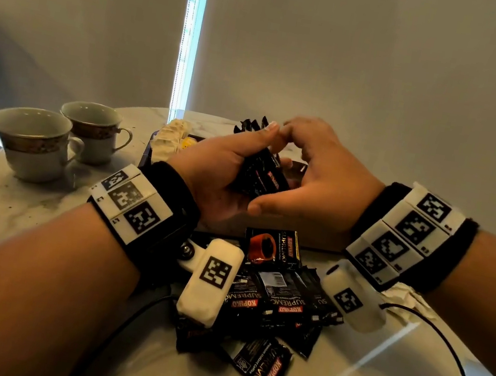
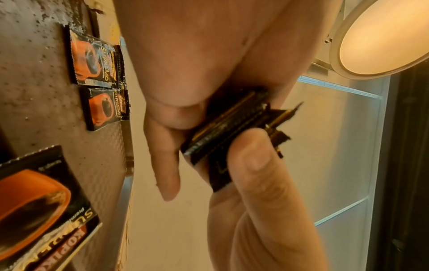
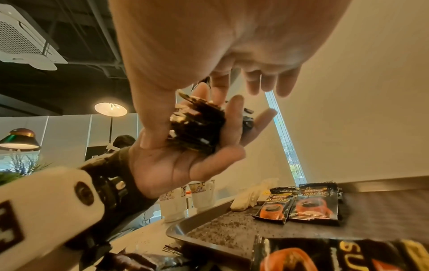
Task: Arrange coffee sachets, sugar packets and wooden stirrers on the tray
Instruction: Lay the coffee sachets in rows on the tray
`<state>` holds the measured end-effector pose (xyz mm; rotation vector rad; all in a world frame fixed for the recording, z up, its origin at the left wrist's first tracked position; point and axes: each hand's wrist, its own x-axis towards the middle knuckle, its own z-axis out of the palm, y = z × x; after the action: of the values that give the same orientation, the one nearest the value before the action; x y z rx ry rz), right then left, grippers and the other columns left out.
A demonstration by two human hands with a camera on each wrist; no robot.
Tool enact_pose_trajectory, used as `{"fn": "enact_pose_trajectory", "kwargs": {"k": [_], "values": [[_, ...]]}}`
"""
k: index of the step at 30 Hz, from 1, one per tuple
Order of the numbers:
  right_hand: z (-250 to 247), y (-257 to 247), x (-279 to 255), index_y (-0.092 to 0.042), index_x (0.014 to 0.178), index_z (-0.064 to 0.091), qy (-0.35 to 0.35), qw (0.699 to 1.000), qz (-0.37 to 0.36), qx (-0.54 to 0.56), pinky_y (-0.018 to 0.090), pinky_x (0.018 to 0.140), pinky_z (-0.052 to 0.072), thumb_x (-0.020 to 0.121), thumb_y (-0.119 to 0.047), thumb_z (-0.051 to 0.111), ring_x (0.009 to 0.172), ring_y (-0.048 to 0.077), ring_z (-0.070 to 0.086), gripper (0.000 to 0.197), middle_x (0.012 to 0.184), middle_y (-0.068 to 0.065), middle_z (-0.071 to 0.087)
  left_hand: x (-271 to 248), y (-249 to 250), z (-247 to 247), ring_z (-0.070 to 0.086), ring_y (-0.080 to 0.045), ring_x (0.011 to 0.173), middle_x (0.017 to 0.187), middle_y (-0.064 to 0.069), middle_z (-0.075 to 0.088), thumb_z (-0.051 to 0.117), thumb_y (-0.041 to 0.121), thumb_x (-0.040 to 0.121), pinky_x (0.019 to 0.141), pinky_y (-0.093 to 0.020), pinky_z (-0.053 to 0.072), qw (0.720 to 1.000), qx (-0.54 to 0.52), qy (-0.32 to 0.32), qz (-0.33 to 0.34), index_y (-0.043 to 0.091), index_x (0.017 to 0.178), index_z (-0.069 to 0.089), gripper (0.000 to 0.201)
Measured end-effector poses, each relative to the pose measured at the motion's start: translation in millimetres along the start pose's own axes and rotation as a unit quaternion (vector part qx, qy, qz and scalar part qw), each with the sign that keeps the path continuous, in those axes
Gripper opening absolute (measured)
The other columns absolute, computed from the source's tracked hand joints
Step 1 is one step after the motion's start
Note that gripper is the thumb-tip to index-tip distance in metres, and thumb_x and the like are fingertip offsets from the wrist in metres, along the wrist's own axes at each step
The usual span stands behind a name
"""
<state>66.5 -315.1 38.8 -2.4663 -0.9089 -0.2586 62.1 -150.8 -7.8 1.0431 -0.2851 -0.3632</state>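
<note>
Above the tray (image 1: 149, 151), both hands meet round a stack of sachets (image 1: 262, 175). The left hand (image 1: 220, 170) lies palm up with fingers and thumb curled about the stack, cradling it so the edges line up. The right hand (image 1: 317, 179) comes in from the other side, thumb under the stack's near end and fingers bent over its far end, probably squaring it or peeling one off. The stack stands on edge, its long axis running from near the left palm up and away towards the window. Two sachets (image 3: 299, 205) already lie flat on the tray, side by side. A loose heap (image 1: 269, 306) waits on the counter (image 1: 23, 209) near the wrists.
</note>
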Motion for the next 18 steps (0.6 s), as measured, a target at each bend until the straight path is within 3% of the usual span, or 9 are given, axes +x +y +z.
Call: {"fn": "enact_pose_trajectory", "kwargs": {"k": [3, 5, 6, 8, 11, 14, 18], "values": [[4, 1, 3, -0.018, 0.099, 0.056, -0.029, 0.998, 0.008, 0.048, 0.046, 0.08, 0.058, 0.055, -0.041, 0.089, 0.093, 0.019, 0.065, 0.06, 0.101, 0.003, 0.062, -3, -1, 0, 0.069, -0.029, 0.1, 0.113, -0.013, 0.069, 0.047, 0.043, 0.102, 0.097, -0.054, 0.05, 0.999, 0.028, -0.015, -0.004, 0.012, 0.125, 0.064, 0.042], [4, 4, 2, -0.02, 0.1, 0.056, -0.028, 0.998, 0.007, 0.059, 0.046, 0.078, 0.059, 0.06, -0.032, 0.092, 0.09, 0.017, 0.067, 0.054, 0.1, 0.002, 0.065, -4, 2, 0, 0.07, -0.024, 0.09, 0.104, -0.011, 0.071, 0.047, 0.039, 0.101, 0.09, -0.046, 0.052, 1.0, 0.01, -0.02, -0.015, 0.011, 0.115, 0.068, 0.037], [5, 8, 1, -0.02, 0.106, 0.055, -0.036, 0.996, 0.017, 0.084, 0.043, 0.079, 0.061, 0.059, -0.035, 0.092, 0.094, 0.016, 0.068, 0.062, 0.107, 0.001, 0.065, -4, 4, -1, 0.071, -0.025, 0.087, 0.103, -0.013, 0.07, 0.05, 0.04, 0.099, 0.085, -0.043, 0.055, 0.999, -0.012, -0.016, -0.03, 0.008, 0.117, 0.066, 0.04], [4, 17, 0, -0.028, 0.118, 0.048, -0.054, 0.99, 0.06, 0.111, 0.042, 0.085, 0.06, 0.055, -0.057, 0.087, 0.105, 0.016, 0.066, 0.08, 0.122, 0.0, 0.058, -2, 8, -2, 0.072, -0.027, 0.078, 0.097, -0.015, 0.068, 0.056, 0.046, 0.093, 0.072, -0.039, 0.062, 0.997, -0.053, 0.034, -0.054, 0.001, 0.122, 0.059, 0.053], [5, 34, -2, -0.036, 0.117, 0.048, -0.104, 0.984, 0.146, 0.01, 0.038, 0.088, 0.055, 0.059, -0.082, 0.062, 0.107, 0.015, 0.058, 0.076, 0.12, -0.004, 0.054, 3, 14, -12, 0.073, -0.027, 0.08, 0.103, -0.015, 0.063, 0.054, 0.051, 0.098, 0.06, -0.046, 0.063, 0.992, -0.043, 0.113, -0.025, 0.002, 0.129, 0.053, 0.058], [11, 45, -10, -0.039, 0.123, 0.055, -0.217, 0.943, 0.186, -0.171, 0.037, 0.093, 0.053, 0.074, -0.067, 0.071, 0.102, 0.011, 0.058, 0.059, 0.12, -0.009, 0.055, 8, 16, -21, 0.068, -0.027, 0.095, 0.112, -0.012, 0.057, 0.056, 0.042, 0.101, 0.06, -0.044, 0.062, 0.986, -0.05, 0.158, 0.015, 0.007, 0.127, 0.05, 0.044], [27, 48, -16, -0.031, 0.129, 0.056, -0.27, 0.918, 0.195, -0.216, 0.031, 0.089, 0.051, 0.081, -0.048, 0.077, 0.1, 0.012, 0.06, 0.055, 0.117, -0.009, 0.062, 8, 12, -23, 0.063, -0.025, 0.082, 0.096, -0.011, 0.055, 0.064, 0.025, 0.098, 0.059, -0.037, 0.059, 0.985, -0.042, 0.167, 0.021, 0.014, 0.11, 0.051, 0.022]]}}
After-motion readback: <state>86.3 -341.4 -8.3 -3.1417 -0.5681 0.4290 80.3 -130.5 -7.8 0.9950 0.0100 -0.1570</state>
